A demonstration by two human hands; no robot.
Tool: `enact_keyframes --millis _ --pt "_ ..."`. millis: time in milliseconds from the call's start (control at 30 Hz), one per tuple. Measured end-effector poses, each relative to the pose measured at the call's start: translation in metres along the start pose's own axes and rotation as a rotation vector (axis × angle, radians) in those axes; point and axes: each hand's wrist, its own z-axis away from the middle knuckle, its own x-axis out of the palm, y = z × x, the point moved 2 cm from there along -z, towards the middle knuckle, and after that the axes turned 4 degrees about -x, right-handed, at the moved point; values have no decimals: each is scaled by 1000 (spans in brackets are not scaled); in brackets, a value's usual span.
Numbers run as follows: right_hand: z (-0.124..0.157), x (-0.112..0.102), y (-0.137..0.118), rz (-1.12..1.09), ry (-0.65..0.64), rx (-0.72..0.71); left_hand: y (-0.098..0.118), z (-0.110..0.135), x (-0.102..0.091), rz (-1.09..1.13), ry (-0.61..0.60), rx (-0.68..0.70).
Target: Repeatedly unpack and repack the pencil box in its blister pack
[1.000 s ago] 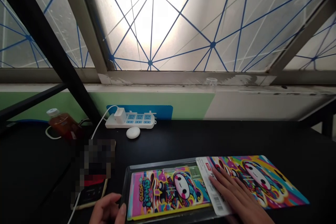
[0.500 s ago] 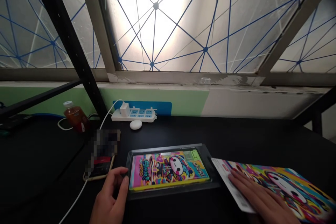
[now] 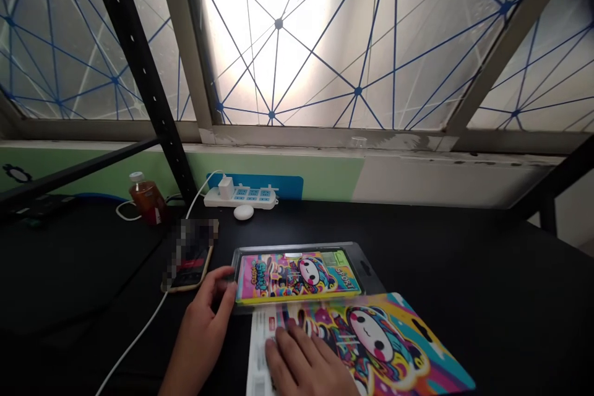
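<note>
Pink and yellow printed card lies on the black desk under the flat, open right hand, while the wide-open left hand is beside the clear plastic tray holding a matching insert; aligning them seems in hand, calling for careful placing next.

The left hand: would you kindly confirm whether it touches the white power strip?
No, the left hand is beside the plastic tray, far from the power strip.

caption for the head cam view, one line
Left hand at a clear plastic tray holding a cartoon card, right hand on a matching printed sleeve
</note>
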Motion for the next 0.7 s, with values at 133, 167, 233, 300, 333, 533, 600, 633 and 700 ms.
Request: enact_keyframes --millis 133,167,233,300,333,533,600,633,700 --pt "-6 18 7 -28 69 10 -4 -3 2 -8 23 22" --pt "-5 18 11 -33 69 12 -4 -3 3 -10 6 19" --pt "-1 15 18 -53 -12 -28 -6 -3 4 -16 -22 11" --pt "0 14 24 -79 -175 -107 -7 -3 5 -29 -41 11" --pt "-1 15 26 -94 -257 -141 -7 -4 5 -37 -50 15" --pt "-21 28 21 -339 -501 -5 -3 -16 2 -158 -79 54" --pt "-29 24 20 -419 -554 64 5 -20 -3 -244 -100 84" --pt "-33 18 22 -442 -558 94 11 -22 -5 -294 -106 105" --pt "-41 2 33 -456 -511 157 26 -25 -6 -398 -95 154"
